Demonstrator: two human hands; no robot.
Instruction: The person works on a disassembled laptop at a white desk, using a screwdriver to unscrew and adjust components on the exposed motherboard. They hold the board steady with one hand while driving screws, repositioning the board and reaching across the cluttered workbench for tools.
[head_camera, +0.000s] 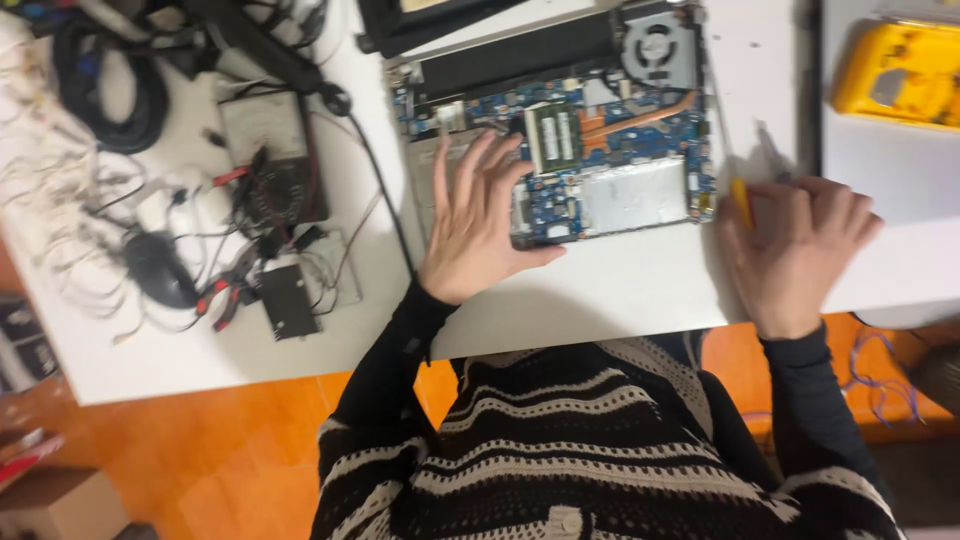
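Observation:
An opened laptop (620, 130) lies on the white table (610, 290), its blue circuit board, fan and copper heat pipe exposed. My left hand (475, 225) rests flat on the laptop's lower left part, fingers spread, holding nothing. To the right of the laptop my right hand (795, 250) lies on the table, closed on a screwdriver with a yellow handle (741, 200) whose clear end points away from me.
A yellow meter (895, 70) sits at the back right. On the left lie a tangle of black cables (100, 90), an analogue meter (265, 130), small parts with red and black leads, and a black mouse (160, 270). The floor is orange.

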